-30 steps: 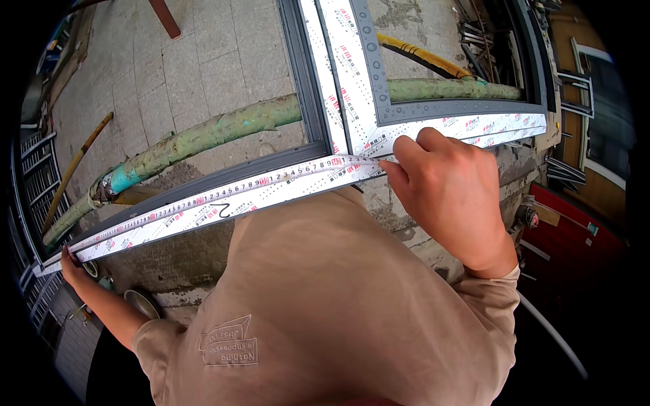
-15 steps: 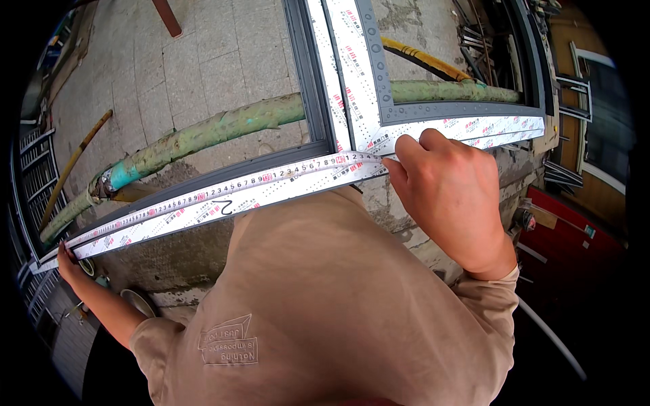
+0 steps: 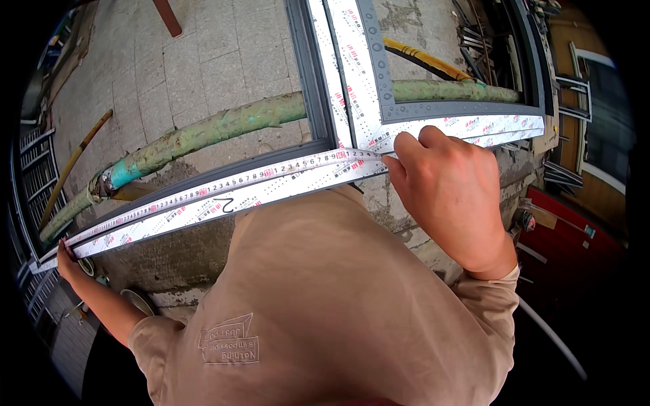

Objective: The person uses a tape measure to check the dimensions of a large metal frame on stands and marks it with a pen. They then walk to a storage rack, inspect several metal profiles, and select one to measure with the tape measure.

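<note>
A white tape measure blade (image 3: 233, 181) runs along the near rail of a grey window frame (image 3: 284, 185), which is wrapped in printed white film. The pinched fingers of my right hand (image 3: 450, 199) grip the blade just right of where the upright bar joins the rail. Between there and the joint the blade twists a little. Far to the left, my left hand (image 3: 66, 262) is closed at the frame's corner, on the other end of the blade; its fingertips are small and partly hidden. A dark handwritten mark shows on the film below the blade.
Beneath the frame lies a peeling green pipe (image 3: 210, 132) with a turquoise band. A yellow hose (image 3: 433, 62) shows through the right pane opening. Metal racks (image 3: 40, 169) stand at the left. To the right is a red panel (image 3: 569, 237), beside a stone ledge.
The blade has shifted slightly toward the far edge of the rail, mostly along its middle and right part. Both hands stay nearly where they were.
</note>
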The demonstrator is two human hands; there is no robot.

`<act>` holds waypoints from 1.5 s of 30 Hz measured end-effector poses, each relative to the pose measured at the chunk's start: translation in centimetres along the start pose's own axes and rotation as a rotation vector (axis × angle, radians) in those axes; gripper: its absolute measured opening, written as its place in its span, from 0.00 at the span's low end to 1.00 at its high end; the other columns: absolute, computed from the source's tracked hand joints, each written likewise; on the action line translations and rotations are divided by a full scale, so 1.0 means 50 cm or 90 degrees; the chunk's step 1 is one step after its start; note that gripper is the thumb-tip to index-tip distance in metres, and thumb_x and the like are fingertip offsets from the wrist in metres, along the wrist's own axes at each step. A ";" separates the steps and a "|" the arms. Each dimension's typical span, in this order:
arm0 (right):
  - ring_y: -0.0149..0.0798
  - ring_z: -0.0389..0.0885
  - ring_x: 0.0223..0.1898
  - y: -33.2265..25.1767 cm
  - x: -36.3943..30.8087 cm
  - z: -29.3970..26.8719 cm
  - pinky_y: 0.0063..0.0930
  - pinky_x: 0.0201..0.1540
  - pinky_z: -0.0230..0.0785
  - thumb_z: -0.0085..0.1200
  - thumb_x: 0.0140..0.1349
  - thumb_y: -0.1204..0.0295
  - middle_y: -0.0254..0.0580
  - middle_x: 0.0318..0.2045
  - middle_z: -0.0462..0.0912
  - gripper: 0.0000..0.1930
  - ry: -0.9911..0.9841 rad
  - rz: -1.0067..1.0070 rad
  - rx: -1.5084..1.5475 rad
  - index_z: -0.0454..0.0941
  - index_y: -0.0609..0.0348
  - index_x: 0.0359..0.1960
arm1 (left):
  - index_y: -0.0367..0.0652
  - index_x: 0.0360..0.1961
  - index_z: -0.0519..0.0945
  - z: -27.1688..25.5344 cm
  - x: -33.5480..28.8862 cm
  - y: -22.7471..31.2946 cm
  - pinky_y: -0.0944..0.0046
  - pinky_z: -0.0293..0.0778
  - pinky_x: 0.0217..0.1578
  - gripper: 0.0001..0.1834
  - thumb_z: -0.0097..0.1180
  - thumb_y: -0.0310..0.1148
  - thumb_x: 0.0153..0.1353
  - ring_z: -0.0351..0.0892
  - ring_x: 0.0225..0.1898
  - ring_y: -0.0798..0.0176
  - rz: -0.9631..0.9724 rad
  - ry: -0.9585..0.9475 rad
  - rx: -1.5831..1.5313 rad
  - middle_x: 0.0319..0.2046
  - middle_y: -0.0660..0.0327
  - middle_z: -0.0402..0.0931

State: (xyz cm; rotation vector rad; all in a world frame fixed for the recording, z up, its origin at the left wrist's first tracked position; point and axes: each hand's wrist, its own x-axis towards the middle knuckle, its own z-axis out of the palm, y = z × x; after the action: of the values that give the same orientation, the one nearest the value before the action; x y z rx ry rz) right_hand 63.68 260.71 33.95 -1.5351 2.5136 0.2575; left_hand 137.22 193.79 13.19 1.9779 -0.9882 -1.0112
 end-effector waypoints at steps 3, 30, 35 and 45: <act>0.44 0.83 0.22 0.007 -0.004 0.005 0.38 0.23 0.73 0.60 0.60 0.72 0.43 0.23 0.78 0.06 0.003 -0.003 0.009 0.77 0.56 0.26 | 0.49 0.44 0.91 0.007 0.017 0.006 0.84 0.64 0.18 0.09 0.67 0.40 0.69 0.67 0.21 0.84 0.006 -0.010 0.008 0.30 0.77 0.83; 0.45 0.82 0.24 0.013 -0.001 0.013 0.39 0.24 0.71 0.66 0.58 0.69 0.41 0.23 0.77 0.09 0.019 -0.005 0.006 0.77 0.56 0.27 | 0.46 0.40 0.91 0.013 0.006 0.008 0.84 0.66 0.17 0.07 0.69 0.37 0.67 0.70 0.21 0.82 -0.003 0.021 0.008 0.28 0.73 0.84; 0.45 0.82 0.24 0.011 -0.004 0.016 0.39 0.25 0.71 0.70 0.58 0.66 0.40 0.22 0.76 0.13 0.016 0.015 -0.003 0.77 0.55 0.27 | 0.47 0.41 0.91 0.027 0.001 0.019 0.83 0.65 0.15 0.08 0.69 0.38 0.67 0.68 0.18 0.82 -0.008 0.005 0.011 0.25 0.75 0.82; 0.51 0.80 0.24 -0.031 0.014 0.012 0.43 0.26 0.70 0.71 0.57 0.68 0.44 0.23 0.76 0.15 0.050 0.039 -0.036 0.74 0.57 0.26 | 0.36 0.38 0.87 0.101 -0.213 0.026 0.77 0.67 0.16 0.07 0.65 0.30 0.66 0.70 0.18 0.76 0.025 0.065 -0.041 0.31 0.62 0.87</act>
State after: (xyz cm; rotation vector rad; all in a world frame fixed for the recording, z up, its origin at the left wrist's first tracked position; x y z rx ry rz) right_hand 64.78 259.58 33.10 -1.5193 2.6389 0.2849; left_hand 128.15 201.11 15.48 1.9304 -0.9246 -0.8998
